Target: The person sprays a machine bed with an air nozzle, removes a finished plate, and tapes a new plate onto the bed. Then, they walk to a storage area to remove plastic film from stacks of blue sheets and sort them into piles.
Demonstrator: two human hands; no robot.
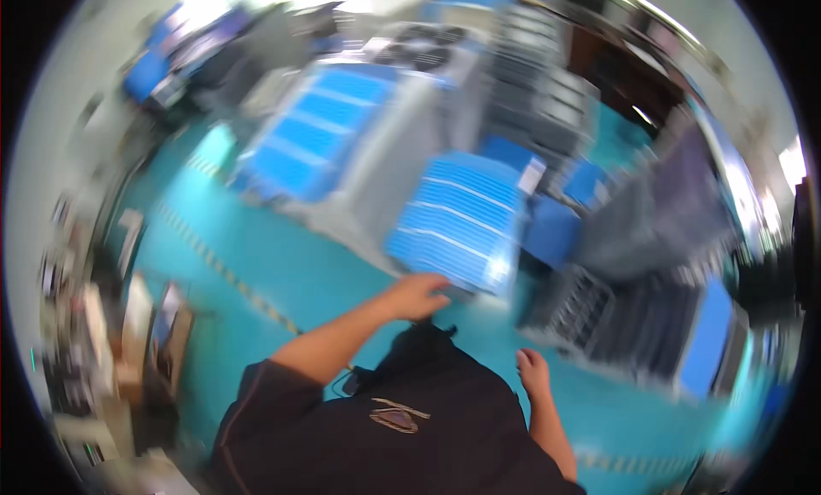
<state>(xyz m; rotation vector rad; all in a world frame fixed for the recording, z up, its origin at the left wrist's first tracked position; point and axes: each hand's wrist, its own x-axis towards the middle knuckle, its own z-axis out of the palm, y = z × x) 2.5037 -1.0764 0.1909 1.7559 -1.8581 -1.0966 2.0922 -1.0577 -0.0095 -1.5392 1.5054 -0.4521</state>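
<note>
My left hand [419, 296] hangs in front of my body with its fingers loosely bent and apart; nothing shows in it. It appears near the lower edge of a stack topped with blue ribbed trays [457, 217], though I cannot tell if it touches. My right hand [534, 372] hangs lower on the right, relaxed, its thumb apart from the fingers, holding nothing visible. Nearest to it is a group of dark grey crates [590, 311]. Motion blurs the whole view.
A second tall stack with blue trays [321, 127] stands ahead on the left. Grey stacked bins [654, 208] stand at right, beside a blue panel [705, 337]. Yellow-black striped tape [231, 277] crosses the teal floor [274, 247]. Cardboard pieces [137, 332] lean at far left.
</note>
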